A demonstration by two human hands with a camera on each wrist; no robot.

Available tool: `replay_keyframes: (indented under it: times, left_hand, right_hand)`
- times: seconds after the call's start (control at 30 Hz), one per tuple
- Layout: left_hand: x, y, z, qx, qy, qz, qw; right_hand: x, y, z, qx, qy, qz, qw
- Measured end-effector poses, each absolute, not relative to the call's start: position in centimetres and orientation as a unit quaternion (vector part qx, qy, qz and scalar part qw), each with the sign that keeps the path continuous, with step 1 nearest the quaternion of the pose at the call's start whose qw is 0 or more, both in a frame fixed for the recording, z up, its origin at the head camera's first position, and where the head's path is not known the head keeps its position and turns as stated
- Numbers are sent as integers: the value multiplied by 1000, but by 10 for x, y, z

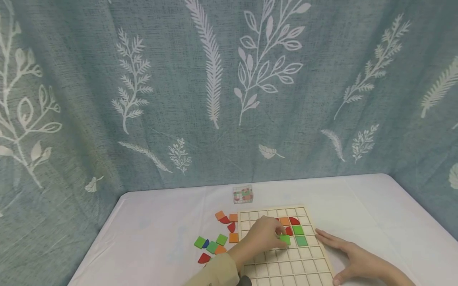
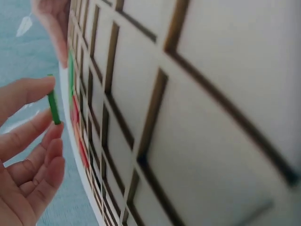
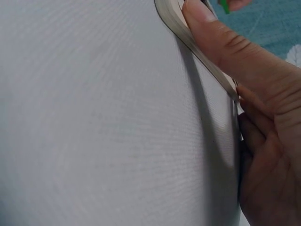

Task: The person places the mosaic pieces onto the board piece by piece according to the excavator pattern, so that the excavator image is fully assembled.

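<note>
My left hand (image 1: 262, 234) pinches a light green square tile (image 1: 285, 239) between thumb and fingertips, close over the wooden grid board (image 1: 286, 268). In the left wrist view this tile (image 2: 54, 107) is seen edge-on, apart from the grid. Beside it on the board lie an orange square (image 1: 284, 221), red quarter-round pieces (image 1: 294, 221), a green square (image 1: 297, 230) and a darker green square (image 1: 301, 240). My right hand (image 1: 358, 258) rests along the board's right side with fingers extended, its thumb (image 3: 202, 14) on the board's edge. The left hand hides some cells.
Loose orange squares (image 1: 233, 238), green squares (image 1: 221, 239), red quarter-rounds (image 1: 204, 258) and a blue piece (image 1: 206, 243) lie left of the board on the white tablecloth (image 1: 154, 238). Behind the board stands a small clear box (image 1: 243, 194) with a coloured pattern. A patterned curtain (image 1: 222, 151) hangs behind.
</note>
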State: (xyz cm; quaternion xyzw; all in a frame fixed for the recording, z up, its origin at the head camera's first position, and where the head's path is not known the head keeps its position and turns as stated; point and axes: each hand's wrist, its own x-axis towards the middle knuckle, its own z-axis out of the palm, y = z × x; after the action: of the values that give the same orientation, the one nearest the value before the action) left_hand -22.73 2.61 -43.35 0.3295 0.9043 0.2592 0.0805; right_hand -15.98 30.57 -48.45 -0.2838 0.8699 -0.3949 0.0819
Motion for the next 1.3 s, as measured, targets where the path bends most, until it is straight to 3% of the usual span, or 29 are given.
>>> replay_keyframes:
  times: [0.73, 1.07, 1.3]
  left_hand:
    - [-225, 58, -441, 333, 930, 150, 38]
    - [-225, 47, -440, 356, 916, 163, 85]
    - [-225, 24, -433, 371, 874, 265, 170]
  right_hand:
    - [-158, 305, -487, -304, 865, -396, 54]
    - [-159, 305, -486, -308, 859, -404, 61]
    - [-158, 305, -482, -289, 874, -387, 62]
